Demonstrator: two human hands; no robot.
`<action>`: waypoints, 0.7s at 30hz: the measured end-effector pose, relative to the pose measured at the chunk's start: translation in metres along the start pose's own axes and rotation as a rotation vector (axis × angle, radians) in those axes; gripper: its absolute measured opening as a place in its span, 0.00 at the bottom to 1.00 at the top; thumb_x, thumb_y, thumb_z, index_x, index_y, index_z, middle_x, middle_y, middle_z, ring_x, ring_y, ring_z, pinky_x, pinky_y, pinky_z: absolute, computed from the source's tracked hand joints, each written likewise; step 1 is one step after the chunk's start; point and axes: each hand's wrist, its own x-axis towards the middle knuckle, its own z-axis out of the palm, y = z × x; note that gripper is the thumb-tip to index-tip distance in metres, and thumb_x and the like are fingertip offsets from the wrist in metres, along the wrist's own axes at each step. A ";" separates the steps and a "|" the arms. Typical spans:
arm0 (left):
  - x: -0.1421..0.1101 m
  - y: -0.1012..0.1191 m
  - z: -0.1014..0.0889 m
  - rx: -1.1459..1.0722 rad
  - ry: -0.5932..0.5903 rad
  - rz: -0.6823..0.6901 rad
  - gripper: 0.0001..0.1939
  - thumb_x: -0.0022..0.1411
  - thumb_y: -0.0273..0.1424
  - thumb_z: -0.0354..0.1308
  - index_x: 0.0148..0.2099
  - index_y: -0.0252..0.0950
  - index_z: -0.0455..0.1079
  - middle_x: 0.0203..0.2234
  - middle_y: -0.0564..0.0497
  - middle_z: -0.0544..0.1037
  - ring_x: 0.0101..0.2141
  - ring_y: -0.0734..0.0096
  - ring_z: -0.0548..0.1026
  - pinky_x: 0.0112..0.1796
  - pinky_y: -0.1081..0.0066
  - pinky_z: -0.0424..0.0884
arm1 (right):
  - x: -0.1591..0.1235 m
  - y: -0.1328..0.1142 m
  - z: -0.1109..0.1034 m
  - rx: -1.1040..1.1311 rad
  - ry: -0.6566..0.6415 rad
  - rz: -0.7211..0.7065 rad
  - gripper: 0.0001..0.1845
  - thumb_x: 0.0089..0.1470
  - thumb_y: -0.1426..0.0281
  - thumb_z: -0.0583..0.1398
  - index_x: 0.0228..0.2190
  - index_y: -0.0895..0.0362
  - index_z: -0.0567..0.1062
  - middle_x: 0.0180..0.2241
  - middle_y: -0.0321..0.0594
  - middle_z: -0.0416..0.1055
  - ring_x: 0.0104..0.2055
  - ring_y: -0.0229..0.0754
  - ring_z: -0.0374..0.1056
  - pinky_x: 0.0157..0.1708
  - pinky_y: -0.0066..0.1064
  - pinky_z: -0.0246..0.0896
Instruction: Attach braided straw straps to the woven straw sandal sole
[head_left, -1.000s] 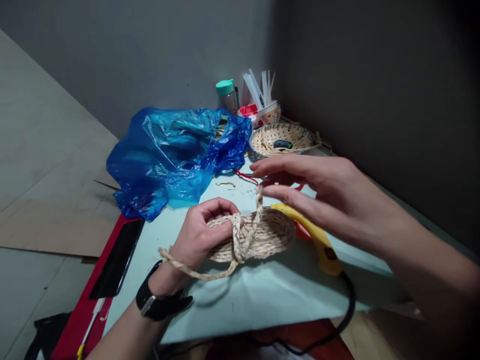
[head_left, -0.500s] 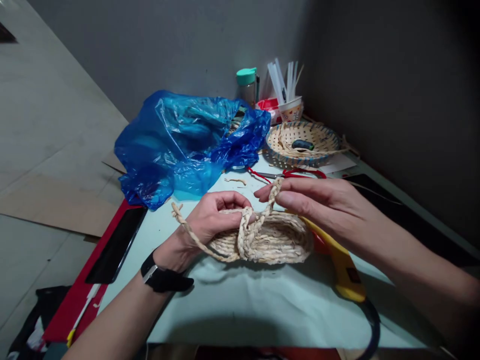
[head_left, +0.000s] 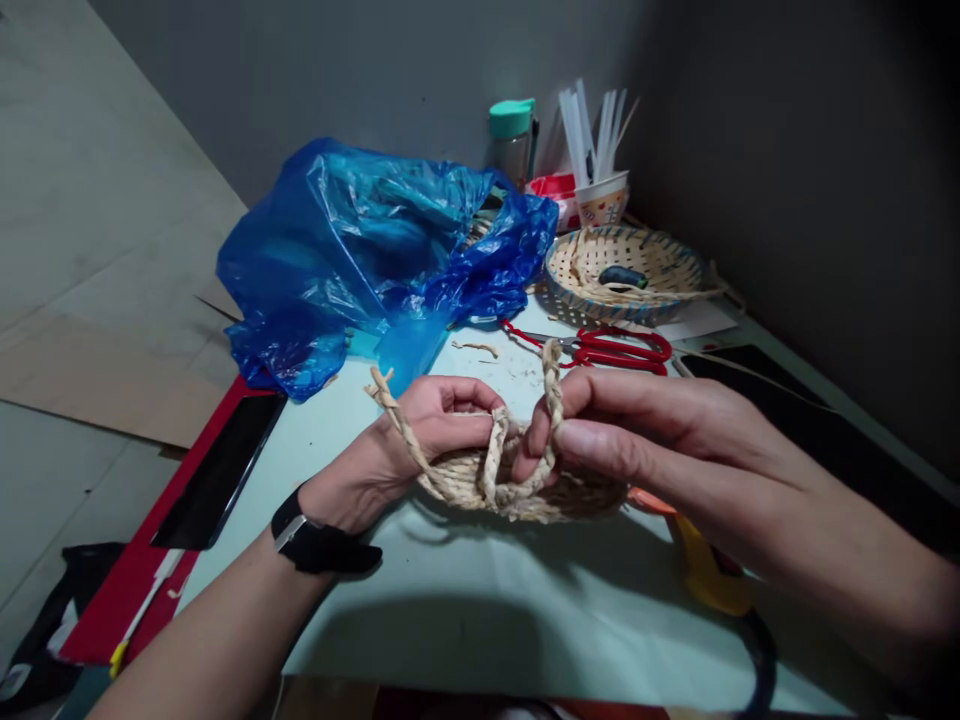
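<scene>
A small oval basket of coiled straw braid point(head_left: 465, 485) is held just above the table, tilted toward me. My left hand point(head_left: 420, 430) grips its left side, with thumb and fingers closed over the rim. In my right hand point(head_left: 622, 420) a braided straw cord point(head_left: 553, 385) is pinched between thumb and fingers. This cord rises from the basket's near side, its end pointing up. One loop of braid stands near my left thumb. A second, thin twisted end sticks up beside my left wrist. My right fingers hide part of the basket's opening.
Behind are a crumpled blue plastic bag point(head_left: 360, 240), red-handled scissors point(head_left: 622, 348) and a woven tray point(head_left: 559, 285). A paper cup point(head_left: 602, 200) holding white sticks stands by a bottle point(head_left: 510, 150). A yellow-handled tool point(head_left: 712, 575) lies at right, a phone point(head_left: 217, 470) at left.
My right fingers have closed on the braided cord and drawn it more upright, moving in over the basket's opening. The basket has tipped slightly. The view has shifted a little.
</scene>
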 end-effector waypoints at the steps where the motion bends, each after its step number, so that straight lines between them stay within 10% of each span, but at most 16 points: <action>1: 0.001 -0.001 -0.001 0.000 0.010 -0.010 0.12 0.44 0.28 0.70 0.32 0.32 0.72 0.24 0.52 0.76 0.24 0.72 0.75 0.27 0.73 0.69 | 0.000 0.001 0.000 0.015 -0.015 0.001 0.12 0.65 0.65 0.56 0.30 0.54 0.73 0.29 0.33 0.71 0.30 0.34 0.66 0.27 0.22 0.62; 21: -0.008 0.004 -0.001 0.174 0.037 0.069 0.06 0.49 0.27 0.65 0.31 0.33 0.72 0.24 0.55 0.75 0.24 0.76 0.71 0.26 0.75 0.66 | -0.005 0.000 -0.005 -0.078 -0.193 -0.178 0.09 0.62 0.74 0.57 0.37 0.53 0.78 0.35 0.32 0.77 0.38 0.35 0.74 0.38 0.23 0.69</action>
